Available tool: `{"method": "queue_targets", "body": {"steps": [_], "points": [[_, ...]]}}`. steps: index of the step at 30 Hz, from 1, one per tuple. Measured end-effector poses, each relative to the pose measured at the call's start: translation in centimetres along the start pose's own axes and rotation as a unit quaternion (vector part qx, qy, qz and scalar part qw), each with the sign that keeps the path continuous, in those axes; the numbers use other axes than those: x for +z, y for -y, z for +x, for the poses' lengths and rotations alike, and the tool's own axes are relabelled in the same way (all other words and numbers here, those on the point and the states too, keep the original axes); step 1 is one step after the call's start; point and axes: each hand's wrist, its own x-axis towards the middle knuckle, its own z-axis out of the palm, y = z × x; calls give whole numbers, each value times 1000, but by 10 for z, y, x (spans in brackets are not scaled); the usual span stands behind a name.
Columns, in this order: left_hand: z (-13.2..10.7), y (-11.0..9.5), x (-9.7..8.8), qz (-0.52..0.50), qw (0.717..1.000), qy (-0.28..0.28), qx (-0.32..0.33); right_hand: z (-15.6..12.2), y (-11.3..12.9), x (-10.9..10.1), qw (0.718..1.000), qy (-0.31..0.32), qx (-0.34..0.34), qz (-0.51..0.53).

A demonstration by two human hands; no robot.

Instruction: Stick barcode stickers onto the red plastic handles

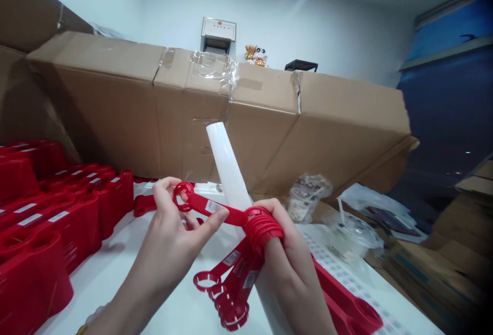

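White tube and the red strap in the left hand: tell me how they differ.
The tube is white; the strap is red. The tube is plain; the strap bears a label and a ring. The tube slants upward; the strap runs between left hand and right hand.

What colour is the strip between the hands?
The strip is red with a white label; the head view shows it best.

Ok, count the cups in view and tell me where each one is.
2 that I can see, both right of the white tube: a bagged cup near the cardboard, and a nearer cup with a white straw. Others may be hidden.
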Motion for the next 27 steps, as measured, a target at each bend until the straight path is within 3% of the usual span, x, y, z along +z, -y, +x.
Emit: {"method": "queue_targets", "body": {"steps": [9, 21, 27], "points": [[2, -3, -1, -149, 987, -16, 63, -1, 2, 0, 1000, -10, 16, -1], [-1, 4, 0, -46, 993, -58, 95, 1, -7, -1, 1000, 6, -27, -11], [5, -7, -24, -108, 993, 10, 44, 15, -11, -13, 999, 6, -26, -25]]}}
